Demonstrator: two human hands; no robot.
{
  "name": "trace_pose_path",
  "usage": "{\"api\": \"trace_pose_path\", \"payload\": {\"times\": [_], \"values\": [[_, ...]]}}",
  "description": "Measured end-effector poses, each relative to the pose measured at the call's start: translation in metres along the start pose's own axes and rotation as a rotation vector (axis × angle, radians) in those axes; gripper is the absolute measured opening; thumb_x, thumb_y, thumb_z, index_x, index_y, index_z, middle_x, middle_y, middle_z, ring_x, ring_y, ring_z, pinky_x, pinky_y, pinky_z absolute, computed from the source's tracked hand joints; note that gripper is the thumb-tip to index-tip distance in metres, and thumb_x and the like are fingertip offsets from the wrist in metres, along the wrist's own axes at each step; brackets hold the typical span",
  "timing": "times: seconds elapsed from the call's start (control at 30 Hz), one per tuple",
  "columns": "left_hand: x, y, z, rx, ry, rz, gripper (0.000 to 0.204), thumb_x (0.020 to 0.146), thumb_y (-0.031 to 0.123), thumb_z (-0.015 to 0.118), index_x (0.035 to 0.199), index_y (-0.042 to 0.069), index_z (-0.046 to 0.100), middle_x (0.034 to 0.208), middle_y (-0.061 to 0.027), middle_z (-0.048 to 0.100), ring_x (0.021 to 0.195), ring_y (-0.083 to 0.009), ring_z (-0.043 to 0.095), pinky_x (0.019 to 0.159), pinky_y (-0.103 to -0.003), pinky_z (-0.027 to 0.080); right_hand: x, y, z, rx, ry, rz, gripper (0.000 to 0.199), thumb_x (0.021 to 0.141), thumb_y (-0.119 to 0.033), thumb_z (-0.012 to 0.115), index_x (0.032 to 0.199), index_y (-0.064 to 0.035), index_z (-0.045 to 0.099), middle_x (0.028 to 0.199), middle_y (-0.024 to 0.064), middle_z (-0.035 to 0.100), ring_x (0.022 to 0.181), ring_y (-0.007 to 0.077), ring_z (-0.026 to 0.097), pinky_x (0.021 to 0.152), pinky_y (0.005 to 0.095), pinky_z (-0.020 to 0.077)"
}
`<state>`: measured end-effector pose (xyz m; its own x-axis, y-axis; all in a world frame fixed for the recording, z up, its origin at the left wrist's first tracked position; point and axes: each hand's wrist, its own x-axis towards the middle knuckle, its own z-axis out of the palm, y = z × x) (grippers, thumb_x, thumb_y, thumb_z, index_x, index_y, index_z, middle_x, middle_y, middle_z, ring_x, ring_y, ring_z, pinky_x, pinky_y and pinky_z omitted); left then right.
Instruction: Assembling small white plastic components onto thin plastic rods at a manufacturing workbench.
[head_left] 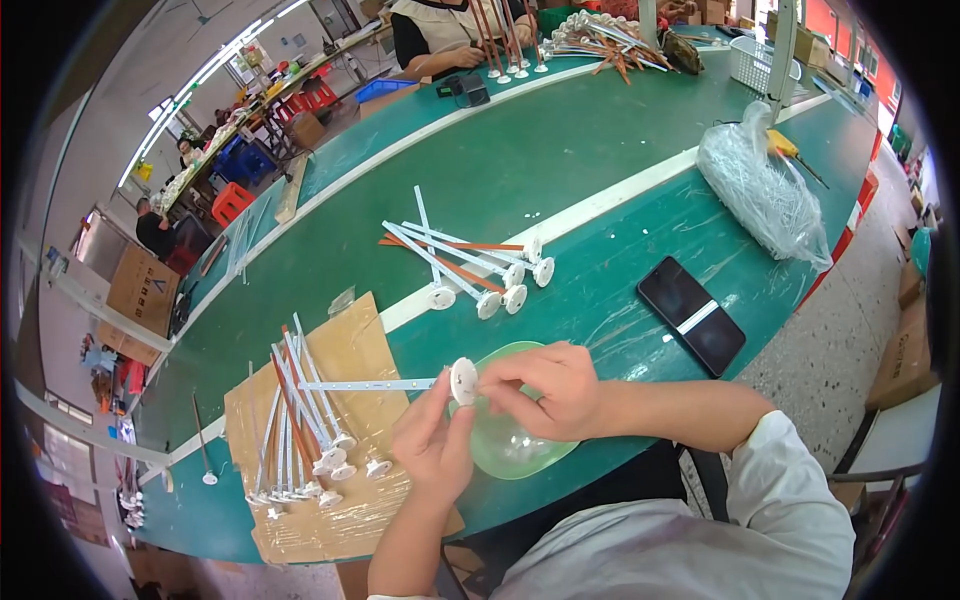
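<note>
My left hand (433, 440) grips an LED light strip (375, 385) just behind its round white base (463, 382); the strip points left and the base faces right. At the face of that base, the fingers of my right hand (545, 388) are pinched together. Whatever they hold is too small or hidden to make out. Under my right hand stands a light green bowl (562, 452) with small clear or whitish bits inside, partly covered by the hand. Several similar strips with round bases (300, 420) lie bunched on a cardboard sheet (365, 345) to the left.
More white and orange-brown strips (470, 255) lie crossed ahead. A dark phone (692, 315) rests on the right, below a clear plastic bag of thin white pieces (760, 185) and a yellow-handled tool (785, 145). Across the green table (600, 140) another person (440, 40) sits by upright strips.
</note>
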<state>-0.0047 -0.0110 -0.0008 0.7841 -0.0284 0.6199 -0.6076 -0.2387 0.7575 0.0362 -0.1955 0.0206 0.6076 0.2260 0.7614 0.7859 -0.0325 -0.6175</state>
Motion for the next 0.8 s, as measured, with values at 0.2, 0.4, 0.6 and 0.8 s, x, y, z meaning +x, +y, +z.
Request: {"api": "trace_pose_path", "payload": {"times": [0.2,0.4,0.6,0.8], "values": [[0.005,0.002,-0.004,0.077,-0.055,0.048,0.048,0.080,-0.011,0.072,0.127,-0.004,0.065,0.113,-0.0227,0.072,0.099,-0.0246,0.071,0.087,-0.031,0.054,0.002,-0.002,0.001,-0.076,-0.007,-0.087,0.012,0.084,-0.002,0.071,0.095,-0.0033,0.065,0.080,0.0094,0.069,0.062,0.0257,0.067,0.055,0.0339,0.0523],[0.003,0.003,-0.005,0.063,-0.067,-0.059,0.046,0.082,-0.010,0.071,0.127,-0.004,0.066,0.110,-0.0217,0.073,0.096,-0.0218,0.071,0.085,-0.030,0.054,0.003,0.001,0.004,-0.117,-0.026,-0.098,0.011,0.083,0.003,0.071,0.092,-0.0016,0.068,0.077,0.0088,0.071,0.058,0.0179,0.070,0.051,0.0269,0.0523],[0.010,0.008,0.003,0.081,-0.043,-0.070,0.038,0.086,-0.006,0.069,0.124,-0.006,0.067,0.104,-0.0185,0.074,0.091,-0.0209,0.072,0.081,-0.030,0.055,-0.003,0.003,0.006,0.092,-0.137,0.063,0.011,0.092,-0.001,0.064,0.100,0.0012,0.071,0.077,0.0107,0.071,0.058,0.0161,0.069,0.052,0.0268,0.0521],[0.014,0.011,-0.008,0.218,-0.072,-0.105,0.032,0.089,-0.003,0.067,0.121,-0.006,0.068,0.099,-0.0174,0.075,0.089,-0.0218,0.074,0.080,-0.029,0.055,0.006,0.004,-0.006,0.154,-0.057,0.219,0.013,0.096,-0.002,0.059,0.098,0.0049,0.070,0.075,0.0080,0.070,0.061,0.0095,0.066,0.052,0.0244,0.0505]]}}
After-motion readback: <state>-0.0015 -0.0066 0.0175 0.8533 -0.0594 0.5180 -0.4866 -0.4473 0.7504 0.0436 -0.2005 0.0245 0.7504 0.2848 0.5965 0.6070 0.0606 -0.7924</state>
